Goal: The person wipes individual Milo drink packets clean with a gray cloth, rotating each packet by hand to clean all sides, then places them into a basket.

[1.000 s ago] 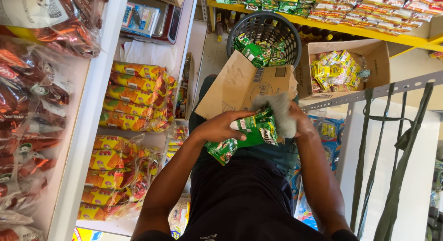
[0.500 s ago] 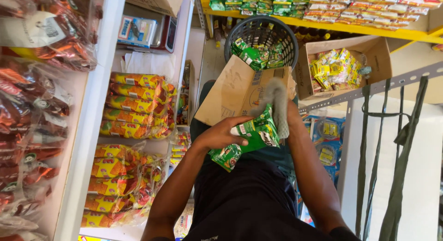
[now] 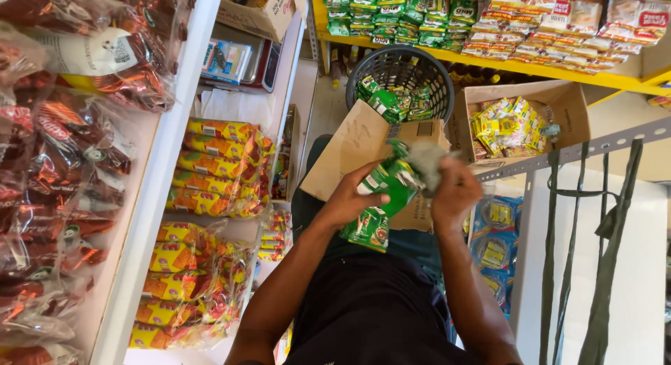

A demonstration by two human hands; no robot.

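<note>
Shop aisle seen from above, shelves both sides, person standing over a flattened cardboard box (image 3: 353, 152) that leans against their legs. Left hand (image 3: 353, 197) closed round a strip of green sachets (image 3: 381, 197), fingers wrapped over the top pack w/ the rest of the strip hanging down below the palm, prob. held up so it can be wiped. Right hand (image 3: 454, 190) closed on a grey cloth (image 3: 426, 159), pressed against the upper end of the strip; hands nearly touching.

Just beyond the box, a dark plastic basket (image 3: 400, 75) on the floor holds more green sachets, loose. Right of it an open carton (image 3: 559, 99) w/ yellow sachets piled inside. Yellow shelf (image 3: 559, 70) at top carries rows of green packs on the left, red-and-white packs to the right. Left side: white shelf unit (image 3: 150, 197), stacked yellow-and-red packs (image 3: 210, 166) in clear wrap, brown-red bags (image 3: 49, 162) nearest the camera. Dark straps (image 3: 608, 218) hang off a grey metal rack on the right.
</note>
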